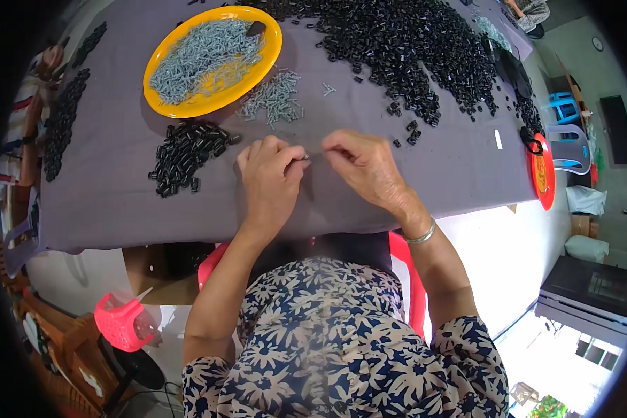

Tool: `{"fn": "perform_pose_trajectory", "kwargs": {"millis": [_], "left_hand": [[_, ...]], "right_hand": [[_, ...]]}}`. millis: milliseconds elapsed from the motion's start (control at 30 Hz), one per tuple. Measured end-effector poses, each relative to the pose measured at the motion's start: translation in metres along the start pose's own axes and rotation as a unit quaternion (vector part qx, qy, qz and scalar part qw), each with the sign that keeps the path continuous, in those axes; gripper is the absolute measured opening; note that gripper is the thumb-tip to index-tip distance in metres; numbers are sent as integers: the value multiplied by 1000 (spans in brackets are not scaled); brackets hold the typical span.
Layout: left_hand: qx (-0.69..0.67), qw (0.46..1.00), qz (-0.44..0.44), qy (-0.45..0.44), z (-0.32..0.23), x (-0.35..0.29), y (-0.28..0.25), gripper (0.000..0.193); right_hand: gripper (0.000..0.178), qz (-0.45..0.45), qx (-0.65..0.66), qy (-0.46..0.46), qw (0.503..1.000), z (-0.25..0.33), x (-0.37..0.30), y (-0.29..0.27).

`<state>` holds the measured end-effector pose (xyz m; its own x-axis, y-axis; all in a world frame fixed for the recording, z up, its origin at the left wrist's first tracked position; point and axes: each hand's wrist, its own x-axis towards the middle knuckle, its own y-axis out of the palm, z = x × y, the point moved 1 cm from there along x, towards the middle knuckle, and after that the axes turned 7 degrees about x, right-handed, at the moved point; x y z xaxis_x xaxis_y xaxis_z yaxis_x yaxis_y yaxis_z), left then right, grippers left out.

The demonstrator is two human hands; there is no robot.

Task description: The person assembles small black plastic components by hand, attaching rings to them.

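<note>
A: Position of the item in hand?
B: Tiny greyish piece (pixel 306 157), detail too small to resolve, lies on the near side of the yellow, round, shallow plate (pixel 276 46), right of its centre.
A: Finger states?
B: Left hand (pixel 269 171): thumb and forefinger narrow, pinching that piece. Right hand (pixel 366 167): farther right of the plate, apart from the left, fingers curled inward; cannot tell whether they hold anything.
A: Materials nearest the plate?
B: Thin grey screw-like pins (pixel 200 61) inside it; a loose pile of similar pins (pixel 275 99) just beside its near right edge. Small heap of glossy black short cylinders (pixel 187 155), near side.
A: Farther out?
B: Large spread of similar black pieces (pixel 404 52), right of the plate. Red, round dish (pixel 550 182), well apart to the right. Grey-purple cloth (pixel 341 205) beneath the plate.
</note>
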<state>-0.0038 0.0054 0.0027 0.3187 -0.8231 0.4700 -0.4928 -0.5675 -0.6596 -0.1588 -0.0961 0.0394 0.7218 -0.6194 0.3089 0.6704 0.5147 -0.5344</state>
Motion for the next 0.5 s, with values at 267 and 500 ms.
{"fn": "perform_pose_trajectory", "kwargs": {"millis": [267, 500], "left_hand": [[-5, 1000, 6, 4, -2, 0, -1, 14], [-4, 1000, 6, -2, 0, -1, 0, 15]], "right_hand": [[10, -134, -107, 86, 981, -42, -15, -77], [11, -67, -201, 54, 976, -48, 10, -94]]}}
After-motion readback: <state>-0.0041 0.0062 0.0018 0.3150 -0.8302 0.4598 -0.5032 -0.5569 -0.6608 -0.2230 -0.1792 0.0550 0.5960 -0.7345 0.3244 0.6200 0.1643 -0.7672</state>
